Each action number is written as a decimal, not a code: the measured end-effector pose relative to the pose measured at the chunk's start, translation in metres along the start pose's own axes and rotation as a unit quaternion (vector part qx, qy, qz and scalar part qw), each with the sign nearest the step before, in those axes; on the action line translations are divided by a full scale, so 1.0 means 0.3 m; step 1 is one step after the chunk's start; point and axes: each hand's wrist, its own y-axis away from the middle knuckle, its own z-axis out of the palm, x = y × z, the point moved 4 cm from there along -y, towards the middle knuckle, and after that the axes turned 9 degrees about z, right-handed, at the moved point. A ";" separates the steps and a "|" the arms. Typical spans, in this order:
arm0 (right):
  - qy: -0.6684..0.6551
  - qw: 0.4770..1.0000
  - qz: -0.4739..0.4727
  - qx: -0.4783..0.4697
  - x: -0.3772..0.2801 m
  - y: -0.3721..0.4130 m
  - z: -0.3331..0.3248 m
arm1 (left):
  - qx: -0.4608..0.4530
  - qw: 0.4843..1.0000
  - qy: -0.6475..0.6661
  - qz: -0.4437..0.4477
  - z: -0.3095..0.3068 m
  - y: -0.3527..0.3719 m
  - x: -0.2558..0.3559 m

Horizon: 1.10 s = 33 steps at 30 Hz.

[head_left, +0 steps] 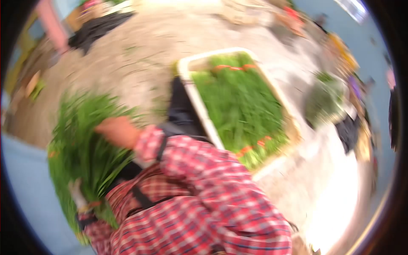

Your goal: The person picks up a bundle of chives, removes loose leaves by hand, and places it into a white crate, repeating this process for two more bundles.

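A big loose bunch of long green chives fills the left side of the view, over my lap. My left hand holds it from the lower side, partly hidden by leaves and blurred. Near the bunch's top right, my right hand is closed with its fingertips in among the leaves. To the right stands a pale plastic crate packed with chives. Orange bands cross the bundles at the far end, and more orange bands show at the near end.
Scattered green scraps lie on the pale floor. A clear bag of greens and a black bag sit at right by the blue wall. Dark cloth or plastic lies at the upper left, and another pale crate stands behind.
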 end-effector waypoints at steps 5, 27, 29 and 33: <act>0.101 0.993 0.040 -0.039 -0.005 0.009 -0.003 | -0.152 0.967 -0.084 0.188 -0.067 -0.216 -0.197; -0.228 0.951 0.205 -0.036 0.030 0.142 -0.076 | -0.178 0.969 0.010 0.171 0.038 -0.138 -0.002; -0.282 0.934 0.221 -0.011 0.043 0.143 -0.049 | -0.161 0.971 -0.015 0.175 0.014 -0.149 -0.054; -0.377 0.886 0.269 0.028 0.059 0.105 -0.078 | -0.173 0.972 0.096 0.130 0.016 -0.142 -0.044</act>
